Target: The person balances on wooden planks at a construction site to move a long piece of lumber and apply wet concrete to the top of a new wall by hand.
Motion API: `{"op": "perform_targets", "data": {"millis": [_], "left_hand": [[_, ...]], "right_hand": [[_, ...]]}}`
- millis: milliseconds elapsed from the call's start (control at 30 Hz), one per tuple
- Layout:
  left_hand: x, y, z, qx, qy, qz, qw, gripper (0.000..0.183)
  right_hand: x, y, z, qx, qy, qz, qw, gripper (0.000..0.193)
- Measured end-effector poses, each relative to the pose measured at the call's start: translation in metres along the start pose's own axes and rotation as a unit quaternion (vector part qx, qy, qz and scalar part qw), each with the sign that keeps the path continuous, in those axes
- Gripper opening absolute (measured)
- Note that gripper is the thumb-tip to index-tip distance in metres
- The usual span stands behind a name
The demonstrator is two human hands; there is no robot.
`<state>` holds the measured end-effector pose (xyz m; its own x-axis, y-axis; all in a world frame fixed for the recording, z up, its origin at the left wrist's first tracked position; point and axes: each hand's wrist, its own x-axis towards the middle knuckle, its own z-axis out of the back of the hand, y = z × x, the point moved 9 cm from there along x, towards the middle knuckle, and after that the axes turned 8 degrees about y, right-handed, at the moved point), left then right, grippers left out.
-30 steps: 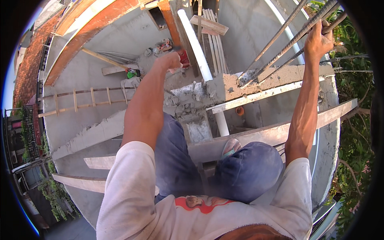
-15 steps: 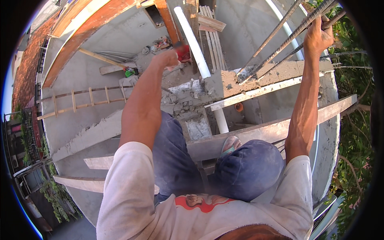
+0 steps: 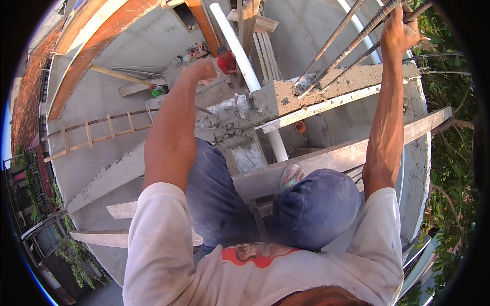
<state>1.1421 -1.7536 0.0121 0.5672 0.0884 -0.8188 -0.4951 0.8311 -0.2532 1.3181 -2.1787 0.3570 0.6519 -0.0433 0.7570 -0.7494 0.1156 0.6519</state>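
Note:
At the upper right my right hand (image 3: 399,34) is closed round a ribbed steel rebar (image 3: 370,26), one of several bars that slant up from the concrete beam (image 3: 352,84). My left arm reaches out over the drop, and my left hand (image 3: 202,70) is beside a person in red (image 3: 226,61) far below in the view. Its fingers are blurred and partly hidden, and nothing shows plainly in them. Broken concrete rubble (image 3: 227,122) lies at the beam's end, beyond my left knee. My sandalled foot (image 3: 292,176) rests by a long wooden plank (image 3: 326,155).
A white pipe (image 3: 236,48) stands beyond the rubble, near wooden posts (image 3: 248,20). A bamboo ladder (image 3: 97,131) lies at the left. More planks (image 3: 102,238) jut out beside my left arm. Leafy branches (image 3: 451,168) border the right side, outside the wall's edge.
My left hand has moved a little left, uncovering more of the person in red. My right hand keeps its hold on the rebar. The whole view has shifted slightly.

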Motion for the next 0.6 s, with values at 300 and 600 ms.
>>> {"op": "perform_targets", "data": {"millis": [300, 600], "left_hand": [[0.007, 0.0, 0.001, 0.038, 0.002, -0.003, 0.999, 0.022], [-0.011, -0.014, 0.003, 0.038, -0.018, -0.007, 0.999, 0.024]], "right_hand": [[0.008, -0.032, 0.01, 0.048, 0.016, 0.043, 0.998, 0.02], [0.008, -0.037, 0.014, 0.047, -0.002, 0.037, 0.998, 0.02]]}}
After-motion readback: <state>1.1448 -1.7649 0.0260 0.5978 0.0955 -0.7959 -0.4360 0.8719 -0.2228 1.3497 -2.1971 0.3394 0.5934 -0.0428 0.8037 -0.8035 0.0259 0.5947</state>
